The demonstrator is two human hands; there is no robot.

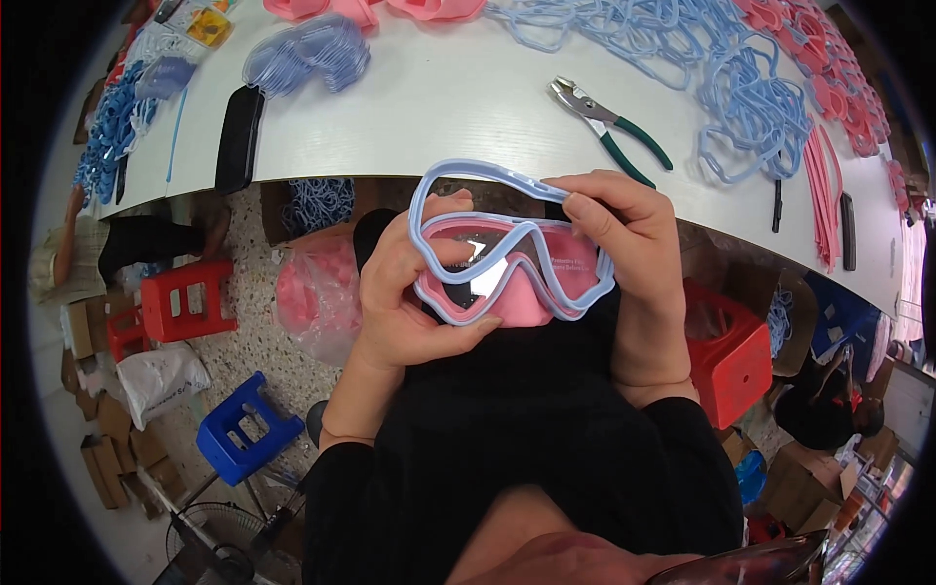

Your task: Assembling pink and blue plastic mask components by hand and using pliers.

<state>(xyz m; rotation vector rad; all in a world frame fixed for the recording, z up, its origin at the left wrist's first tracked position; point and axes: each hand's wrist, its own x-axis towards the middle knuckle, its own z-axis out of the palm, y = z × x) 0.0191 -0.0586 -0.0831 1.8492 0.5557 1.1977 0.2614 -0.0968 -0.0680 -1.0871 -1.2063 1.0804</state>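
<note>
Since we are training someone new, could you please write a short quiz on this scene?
1. True or false: the pliers lie to the right of the lenses in the picture.
2. Fill the gap: the mask pairs a blue frame with a ____ body.
3. Choose: what does the right grip pinch?
A. the pliers
B. the frame
C. the lenses

Key: 1. True; 2. pink; 3. B

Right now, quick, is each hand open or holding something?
Left hand: closed, holding the pink mask at its left side.
Right hand: closed, pinching the light blue frame near its top.
</note>
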